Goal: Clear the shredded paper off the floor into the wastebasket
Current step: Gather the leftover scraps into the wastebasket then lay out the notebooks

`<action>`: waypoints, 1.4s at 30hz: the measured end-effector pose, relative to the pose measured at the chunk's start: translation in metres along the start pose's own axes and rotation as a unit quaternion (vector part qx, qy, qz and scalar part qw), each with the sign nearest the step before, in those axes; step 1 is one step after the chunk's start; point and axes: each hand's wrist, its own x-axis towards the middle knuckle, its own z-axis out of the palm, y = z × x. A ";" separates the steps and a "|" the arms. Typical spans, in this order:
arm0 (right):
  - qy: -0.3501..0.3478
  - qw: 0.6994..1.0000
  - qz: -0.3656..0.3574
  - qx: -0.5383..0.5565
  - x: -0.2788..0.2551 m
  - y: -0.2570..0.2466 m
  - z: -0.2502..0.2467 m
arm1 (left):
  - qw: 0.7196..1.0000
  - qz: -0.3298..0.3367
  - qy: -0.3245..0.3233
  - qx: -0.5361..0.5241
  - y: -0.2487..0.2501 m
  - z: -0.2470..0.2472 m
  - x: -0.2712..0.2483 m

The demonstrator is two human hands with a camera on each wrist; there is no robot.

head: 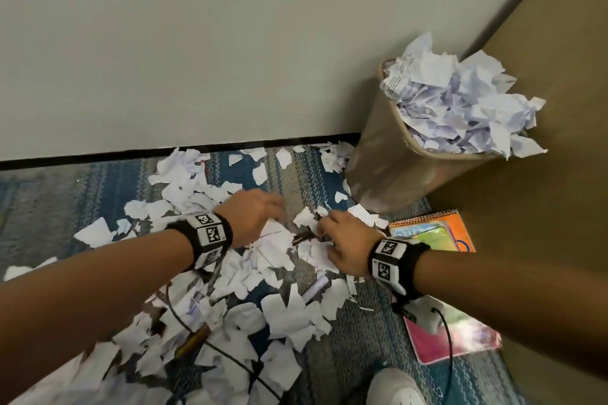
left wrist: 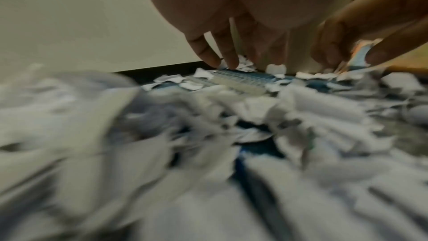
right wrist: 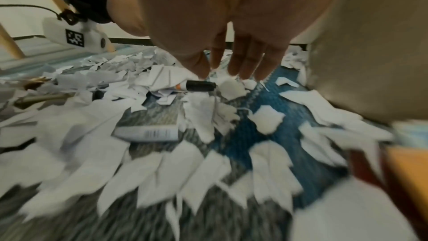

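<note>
The white torn paper scraps (head: 283, 306) cover your blue patterned carpet (head: 362, 332) beside the tan, heaped-full wastebasket (head: 388, 154), so your left hand (head: 253, 214) and right hand (head: 342, 240) reach down, fingers loosely extended and holding nothing, probably to rake a pile together.

Tan wastebasket (head: 394, 168) heaped above rim; brown cabinet panel (head: 543, 108) blocks right; bare patterned carpet (head: 296, 181) gap ahead.

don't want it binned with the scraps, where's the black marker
Head view: the black marker lies on the carpet among paper scraps, between the left hand and right hand.
</note>
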 end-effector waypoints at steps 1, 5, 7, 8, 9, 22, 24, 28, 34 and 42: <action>-0.017 0.999 -0.034 0.006 0.010 -0.005 -0.002 | 0.999 -0.038 -0.006 0.012 -0.010 -0.002 -0.011; -0.068 0.989 -0.117 -0.057 0.038 -0.028 -0.002 | 0.985 -0.139 -0.048 0.092 -0.038 -0.011 -0.055; -0.075 0.985 -0.116 -0.102 0.048 -0.037 0.002 | 0.979 -0.156 -0.061 0.113 -0.044 -0.015 -0.072; -0.084 0.984 -0.110 -0.115 0.052 -0.040 0.003 | 0.977 -0.161 -0.069 0.122 -0.046 -0.017 -0.078; -0.092 0.982 -0.103 -0.125 0.057 -0.044 0.001 | 0.974 -0.166 -0.078 0.132 -0.047 -0.018 -0.084; -0.154 0.985 -0.028 -0.077 0.028 -0.044 -0.003 | 0.954 -0.126 -0.269 0.039 0.026 -0.027 -0.099; -0.198 0.976 -0.044 -0.075 0.015 -0.040 0.011 | 0.930 -0.100 -0.345 0.082 0.038 -0.023 -0.106; -0.234 0.965 -0.048 -0.104 0.009 -0.036 0.029 | 0.900 -0.086 -0.407 0.131 0.048 -0.006 -0.125; -0.222 0.962 -0.092 -0.129 0.026 -0.049 0.012 | 0.915 -0.089 -0.372 0.125 0.051 0.009 -0.138; -0.224 0.970 -0.098 -0.014 0.068 -0.056 -0.041 | 0.937 -0.225 -0.237 -0.122 0.008 -0.036 -0.131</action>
